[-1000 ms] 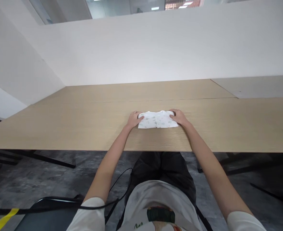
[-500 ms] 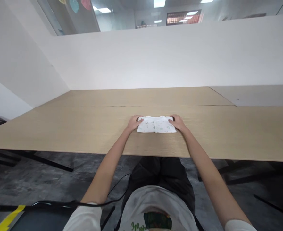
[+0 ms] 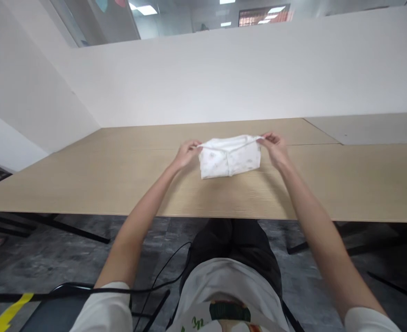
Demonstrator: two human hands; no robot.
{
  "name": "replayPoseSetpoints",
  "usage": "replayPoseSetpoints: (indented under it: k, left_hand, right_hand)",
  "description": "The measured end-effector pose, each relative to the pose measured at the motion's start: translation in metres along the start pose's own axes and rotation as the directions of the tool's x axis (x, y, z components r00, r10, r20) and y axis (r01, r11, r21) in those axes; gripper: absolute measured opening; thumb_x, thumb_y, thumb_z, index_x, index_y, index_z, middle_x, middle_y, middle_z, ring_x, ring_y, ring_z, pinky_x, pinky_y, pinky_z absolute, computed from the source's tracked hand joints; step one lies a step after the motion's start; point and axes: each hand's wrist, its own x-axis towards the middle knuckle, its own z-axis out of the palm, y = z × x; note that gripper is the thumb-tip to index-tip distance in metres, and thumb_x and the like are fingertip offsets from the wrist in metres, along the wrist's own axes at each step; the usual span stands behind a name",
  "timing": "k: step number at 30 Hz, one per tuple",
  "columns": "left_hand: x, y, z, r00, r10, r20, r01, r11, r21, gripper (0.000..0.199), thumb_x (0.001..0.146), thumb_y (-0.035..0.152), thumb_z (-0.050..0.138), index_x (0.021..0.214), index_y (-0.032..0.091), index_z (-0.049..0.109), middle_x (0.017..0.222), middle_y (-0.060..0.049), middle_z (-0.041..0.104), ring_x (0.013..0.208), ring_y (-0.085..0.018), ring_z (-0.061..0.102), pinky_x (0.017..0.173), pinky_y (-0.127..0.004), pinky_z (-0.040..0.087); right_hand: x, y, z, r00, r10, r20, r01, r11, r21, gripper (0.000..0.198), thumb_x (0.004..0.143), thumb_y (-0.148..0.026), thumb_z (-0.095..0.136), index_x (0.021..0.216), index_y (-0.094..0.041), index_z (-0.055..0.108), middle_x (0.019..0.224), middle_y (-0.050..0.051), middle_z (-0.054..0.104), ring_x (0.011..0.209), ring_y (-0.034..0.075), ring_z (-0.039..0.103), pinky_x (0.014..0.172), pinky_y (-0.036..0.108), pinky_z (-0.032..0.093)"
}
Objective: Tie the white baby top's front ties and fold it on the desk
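Note:
A folded white shirt [image 3: 229, 157], small and dotted with a faint print, hangs just above the wooden table with a seam down its middle. My left hand [image 3: 188, 152] pinches its upper left corner between thumb and fingers. At the opposite upper corner, my right hand [image 3: 274, 145] is closed on the cloth in the same way. The top edge is pulled taut between both hands, and the right side sits slightly higher. Motion blurs the fabric a little.
The wide wooden table [image 3: 85, 184] reaches back to a white wall [image 3: 196, 87]. Its front edge runs just before my lap. A black cable [image 3: 155, 288] crosses my left side, near a dark chair seat [image 3: 58, 313] and yellow tape [image 3: 13, 313].
Both hands have moved up and away from me, lifting the folded shirt off the tabletop. Their grip has shifted from the sides to the upper corners.

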Motion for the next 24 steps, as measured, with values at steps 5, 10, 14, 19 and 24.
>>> replayPoseSetpoints:
  k: [5,10,14,19,24]
  left_hand:
    - [0.030,0.104,-0.073,0.957,0.277,-0.089,-0.254,0.945,0.208,0.045,0.087,0.053,0.045,0.092,0.010,0.055,0.089,-0.001,0.057,0.096,-0.015,0.060,0.086,-0.036,0.046]
    - [0.024,0.153,-0.103,0.930,0.355,-0.094,-0.294,0.874,0.388,0.049,0.091,0.049,0.038,0.101,0.002,0.052,0.067,0.004,0.039,0.077,-0.011,0.060,0.079,-0.039,0.041]
    - [0.013,0.120,-0.077,0.981,0.191,-0.038,-0.163,0.913,0.374,0.036,0.090,0.046,0.047,0.103,0.013,0.055,0.061,0.004,0.043,0.067,-0.012,0.057,0.074,-0.031,0.045]
    - [0.008,0.032,-0.006,0.979,0.022,0.203,-0.115,0.880,0.461,0.037,0.084,0.051,0.053,0.101,0.019,0.060,0.067,-0.002,0.058,0.075,-0.021,0.060,0.076,-0.032,0.045]
    - [-0.003,-0.025,0.031,0.926,-0.247,0.285,0.036,0.811,0.585,0.043,0.082,0.058,0.050,0.101,0.023,0.065,0.079,-0.006,0.068,0.084,-0.024,0.063,0.076,-0.031,0.044]
  right_hand:
    - [0.033,-0.094,-0.039,0.926,-0.360,-0.118,0.354,0.933,-0.067,0.016,0.075,-0.028,0.070,0.072,-0.020,0.056,0.067,-0.002,0.052,0.066,0.013,0.054,0.067,0.030,0.047]
    - [0.044,-0.132,-0.063,0.901,-0.432,0.020,0.420,0.863,-0.281,0.010,0.084,-0.032,0.062,0.085,-0.022,0.060,0.056,-0.006,0.039,0.052,0.010,0.045,0.065,0.032,0.043]
    - [0.035,-0.100,-0.063,0.970,-0.194,0.149,0.241,0.866,-0.438,0.013,0.086,-0.036,0.062,0.087,-0.023,0.060,0.051,-0.005,0.045,0.052,0.013,0.047,0.069,0.034,0.045]
    - [0.019,-0.017,-0.044,0.925,0.180,0.336,0.135,0.670,-0.730,0.024,0.078,-0.039,0.070,0.073,-0.017,0.062,0.064,0.005,0.059,0.068,0.019,0.057,0.064,0.031,0.043]
    - [0.010,0.045,-0.038,0.814,0.457,0.359,0.049,0.562,-0.826,0.034,0.071,-0.052,0.070,0.077,-0.019,0.067,0.082,0.008,0.068,0.078,0.024,0.063,0.066,0.031,0.046]
